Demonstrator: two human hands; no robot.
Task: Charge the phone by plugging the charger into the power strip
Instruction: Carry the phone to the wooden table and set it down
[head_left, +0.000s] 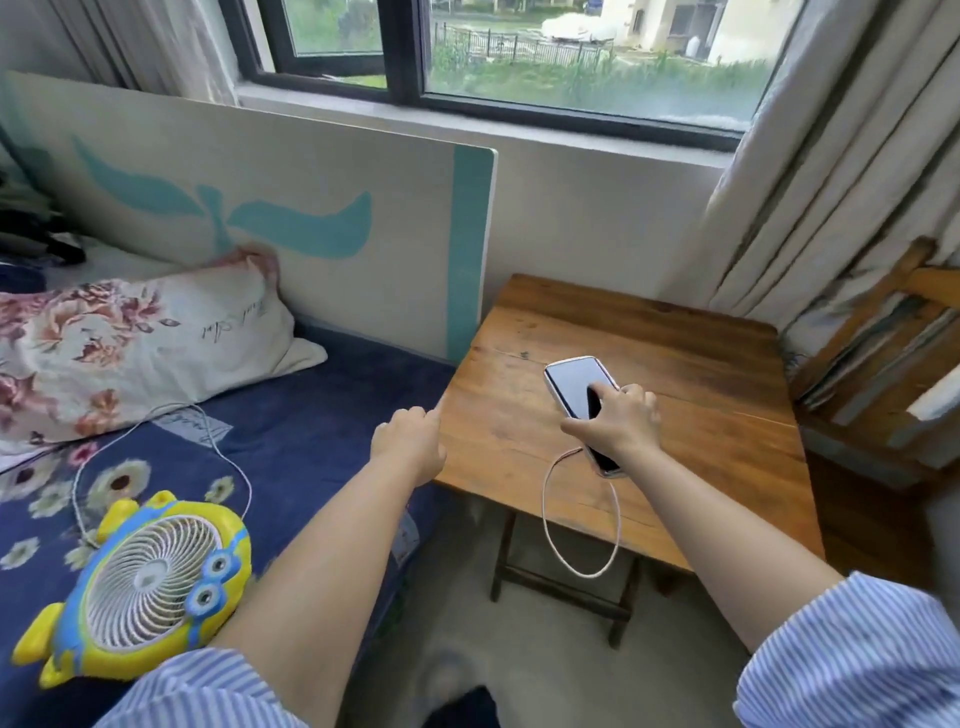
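A dark-screened phone (574, 384) in a clear case lies on the wooden table (701, 374). My right hand (618, 423) rests on its near half, fingers wrapped around its edges. A white cable (545, 514) runs from the phone's near end and loops down over the table's front edge. My left hand (410, 439) hovers at the table's left edge with its fingers curled and nothing in them. No power strip or charger plug shows.
A bed with a blue floral sheet (291, 431) lies to the left, with a floral pillow (130, 343) and a yellow cartoon fan (150, 582) with its own thin cable. A wooden chair (883, 364) stands right, under the curtain. A window is behind.
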